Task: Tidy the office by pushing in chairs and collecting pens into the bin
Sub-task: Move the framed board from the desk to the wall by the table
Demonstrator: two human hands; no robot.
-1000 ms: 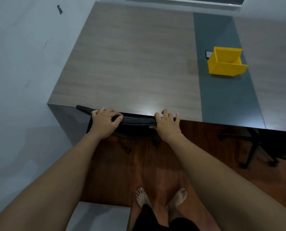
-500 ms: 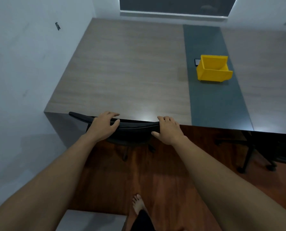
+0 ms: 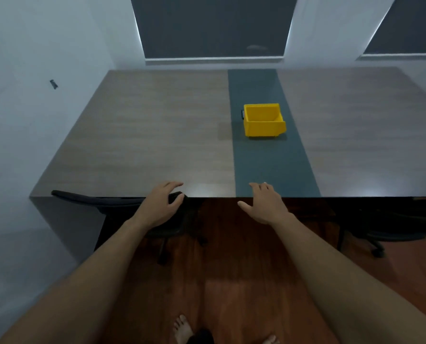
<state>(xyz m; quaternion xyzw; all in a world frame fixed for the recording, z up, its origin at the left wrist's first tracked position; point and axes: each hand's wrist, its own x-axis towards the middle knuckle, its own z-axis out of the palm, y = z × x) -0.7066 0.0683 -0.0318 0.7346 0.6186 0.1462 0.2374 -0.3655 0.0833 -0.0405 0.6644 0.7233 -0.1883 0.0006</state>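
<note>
Left hand (image 3: 161,207): fingers curled loosely over the right end of the backrest of a black mesh office chair (image 3: 100,201); contact light, more a rest than a firm grip. Right hand (image 3: 264,206): open, fingers spread, holding nothing, held off the chair at the near edge of the table.

Black mesh office chair: backrest top pressed against the near edge of the large wood-grain table with a grey centre strip (image 3: 157,135); seat and wheeled base tucked beneath. Judged pushed in.

Second black office chair (image 3: 390,229): at the right, under the table edge, partly in shadow; whether it is fully in cannot be told.

Yellow open-topped plastic bin (image 3: 263,123): standing on the grey strip, well beyond both hands, nearer the right hand's line. Interior appears empty. A small dark object sits touching its left rear corner; too small to identify.

Pens: none visible on table or floor.

Progress, as judged: one chair done; pen collection not begun; remaining chairs unconfirmed.
</note>
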